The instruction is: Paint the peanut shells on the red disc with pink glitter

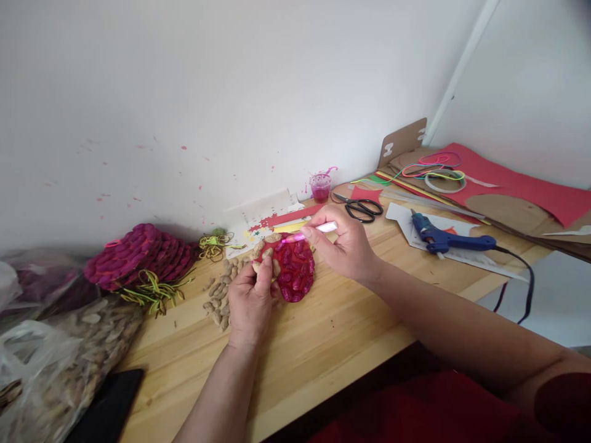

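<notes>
My left hand (252, 303) grips the left edge of a red disc covered with peanuts (295, 272), thumb on top, holding it above the wooden table. Most peanuts on the disc are wet magenta; several along its left and upper left side are bare tan. My right hand (345, 245) is closed around a paintbrush (325, 227) with a white handle. The brush's pink-stained tip touches the upper part of the disc, beside the bare peanuts. Loose peanuts (220, 292) lie left of my left hand. Behind the disc stands a clear cup of magenta paint (320, 189).
On the left are stacked magenta peanut discs (143, 255), green-yellow cords (154, 290) and a plastic bag of peanuts (69, 363). On the right lie black scissors (364, 209), a blue glue gun (455, 240) with its cable, and red sheets (521, 184). A paint-spattered wall stands behind.
</notes>
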Available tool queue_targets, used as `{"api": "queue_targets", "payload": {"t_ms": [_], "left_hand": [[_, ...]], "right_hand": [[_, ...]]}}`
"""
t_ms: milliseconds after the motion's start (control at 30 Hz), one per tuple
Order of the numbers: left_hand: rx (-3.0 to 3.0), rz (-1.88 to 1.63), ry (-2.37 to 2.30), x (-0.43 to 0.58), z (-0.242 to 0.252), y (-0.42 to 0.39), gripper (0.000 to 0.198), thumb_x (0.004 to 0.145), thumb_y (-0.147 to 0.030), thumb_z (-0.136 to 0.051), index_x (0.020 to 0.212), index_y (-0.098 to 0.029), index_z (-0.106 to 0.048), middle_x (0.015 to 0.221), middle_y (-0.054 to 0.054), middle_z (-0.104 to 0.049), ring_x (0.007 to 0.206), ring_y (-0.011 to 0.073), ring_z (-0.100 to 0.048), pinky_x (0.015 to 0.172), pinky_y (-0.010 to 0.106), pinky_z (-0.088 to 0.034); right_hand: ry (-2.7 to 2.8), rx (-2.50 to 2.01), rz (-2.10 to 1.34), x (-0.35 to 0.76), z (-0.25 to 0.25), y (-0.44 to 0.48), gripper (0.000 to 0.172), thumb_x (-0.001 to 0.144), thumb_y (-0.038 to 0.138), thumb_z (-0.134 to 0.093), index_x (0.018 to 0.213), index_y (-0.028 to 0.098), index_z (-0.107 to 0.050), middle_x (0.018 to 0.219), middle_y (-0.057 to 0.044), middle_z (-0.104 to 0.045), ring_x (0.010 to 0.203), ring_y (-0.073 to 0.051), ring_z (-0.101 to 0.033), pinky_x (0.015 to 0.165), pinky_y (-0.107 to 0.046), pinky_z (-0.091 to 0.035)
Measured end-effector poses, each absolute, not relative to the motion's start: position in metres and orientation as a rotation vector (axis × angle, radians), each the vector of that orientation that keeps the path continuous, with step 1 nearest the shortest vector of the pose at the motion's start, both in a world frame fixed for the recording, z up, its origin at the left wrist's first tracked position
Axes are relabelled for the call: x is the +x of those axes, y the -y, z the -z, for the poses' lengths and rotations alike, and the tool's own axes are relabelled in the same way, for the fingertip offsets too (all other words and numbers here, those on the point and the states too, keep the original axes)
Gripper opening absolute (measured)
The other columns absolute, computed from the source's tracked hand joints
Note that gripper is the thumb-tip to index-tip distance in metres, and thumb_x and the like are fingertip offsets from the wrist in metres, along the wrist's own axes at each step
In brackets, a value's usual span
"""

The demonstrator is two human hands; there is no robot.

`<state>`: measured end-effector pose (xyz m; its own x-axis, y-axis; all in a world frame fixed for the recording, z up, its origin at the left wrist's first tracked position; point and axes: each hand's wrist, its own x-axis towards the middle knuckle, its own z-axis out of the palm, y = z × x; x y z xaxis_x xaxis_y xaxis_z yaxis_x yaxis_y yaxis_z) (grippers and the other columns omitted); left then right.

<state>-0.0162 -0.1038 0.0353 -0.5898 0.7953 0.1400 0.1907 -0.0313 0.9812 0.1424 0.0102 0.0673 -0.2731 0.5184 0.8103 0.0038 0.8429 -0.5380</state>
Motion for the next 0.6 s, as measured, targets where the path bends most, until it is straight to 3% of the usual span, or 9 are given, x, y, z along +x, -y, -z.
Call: {"api": "queue_targets", "payload": {"t_ms": [367, 600], "left_hand": [[1.014, -1.664, -1.73, -0.017, -0.03, 0.103, 0.044, 0.085, -0.057, -0.072, 0.065, -0.021, -0.057, 0.055, -0.004, -0.053, 0.048, 0.0107, -0.046, 0.047, 0.023, -0.037], [0.769, -1.668, -1.558, -0.02, -0.025, 0.099, 0.043, 0.077, -0.059, -0.081, 0.079, -0.018, -0.068, 0.058, -0.005, -0.052, 0.046, 0.0089, -0.044, 0.043, 0.022, -0.035]], "right_hand": [[1.833, -0.419, -0.552, 0.143, -0.068, -0.01, 0.013, 0.095, 0.027, -0.067, 0.084, 0.022, -0.062, 0.079, 0.0, -0.07, 0.076, -0.015, -0.064, 0.075, -0.031, -0.049], [1.771, -0.611, -0.59, 0.15, -0.072, -0.026, 0.017, 0.094, 0.035, -0.065, 0.084, 0.022, -0.06, 0.077, 0.001, -0.067, 0.071, -0.015, -0.06, 0.07, -0.03, -0.045]]}}
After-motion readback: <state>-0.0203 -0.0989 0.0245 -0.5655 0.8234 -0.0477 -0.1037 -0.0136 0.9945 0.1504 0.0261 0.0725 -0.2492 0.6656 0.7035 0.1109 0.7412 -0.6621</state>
